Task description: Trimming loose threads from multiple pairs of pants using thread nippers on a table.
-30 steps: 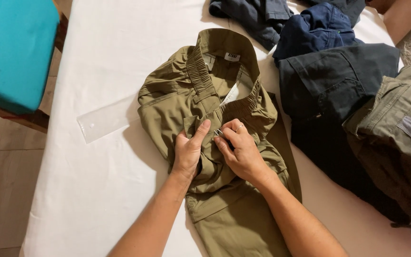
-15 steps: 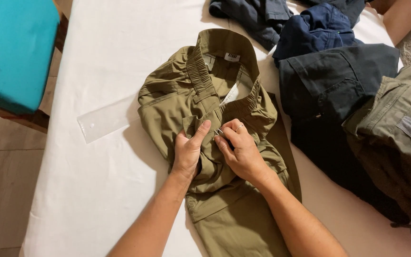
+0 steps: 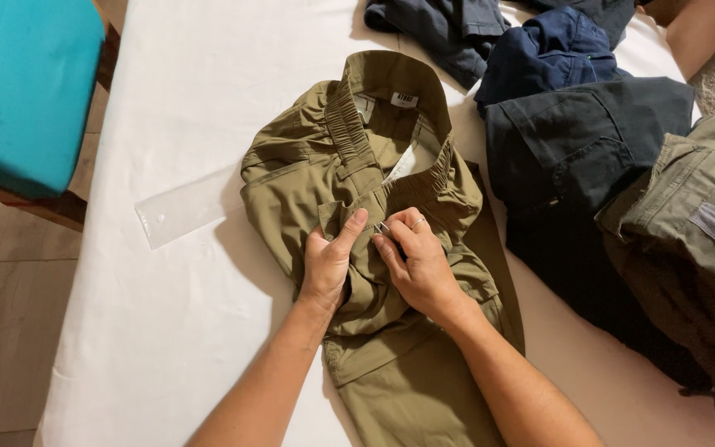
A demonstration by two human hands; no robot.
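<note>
I see both forearms reaching up from the lower edge, converging on the olive trousers [image 3: 391, 248], which lie crumpled in the middle of the white table [image 3: 192, 99] with the waistband turned away from me. My left hand [image 3: 328, 261] rests on the cloth just below the fly, fingers curled around a fold and the thumb stretched up and to the right. My right hand [image 3: 419, 261] sits just beside it, knuckles up, its thumb and forefinger pinched narrowly on a small metal piece at the fly; a ring shows on one finger. The two thumbs nearly touch. A clear plastic sleeve [image 3: 188, 207] lies to the left of the trousers, and dark garments [image 3: 573, 141] are heaped to the right.
</note>
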